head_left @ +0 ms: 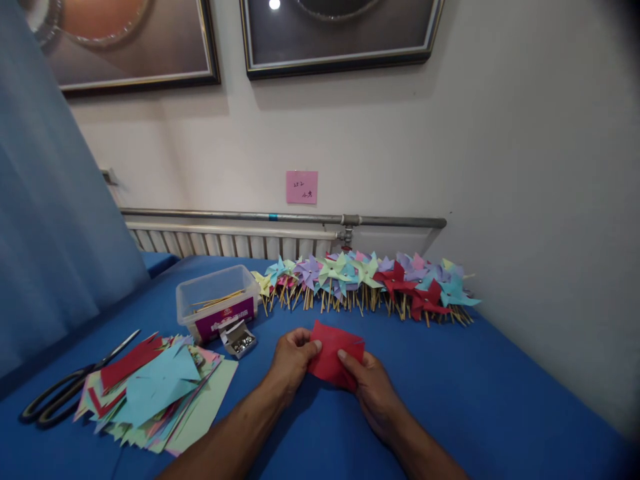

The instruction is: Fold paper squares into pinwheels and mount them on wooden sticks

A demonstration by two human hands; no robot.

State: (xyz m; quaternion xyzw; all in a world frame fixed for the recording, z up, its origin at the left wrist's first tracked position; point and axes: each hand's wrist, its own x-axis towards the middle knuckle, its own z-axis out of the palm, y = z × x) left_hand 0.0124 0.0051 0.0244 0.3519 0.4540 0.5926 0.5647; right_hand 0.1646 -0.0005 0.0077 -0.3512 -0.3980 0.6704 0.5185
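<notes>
A red paper square [334, 360] with a slit near its upper right corner is held up over the blue table. My left hand [295, 357] pinches its left edge between thumb and fingers. On the right side, my right hand [369, 380] grips it, thumb on the front and fingers behind. Left of my hands, a small open box of metal pins [243, 343] rests by a clear plastic tub [217, 310] holding thin wooden sticks. A pile of cut coloured paper [163, 383] lies farther left, a light blue slit square on top.
Black-handled scissors [75, 387] lie at the far left beside the paper pile. Many finished paper pinwheels [345, 273] on sticks are heaped along the back of the blue tablecloth [475, 400]. Behind stand a radiator [225, 243] and a pipe [400, 222]; a blue curtain [45, 187] hangs left.
</notes>
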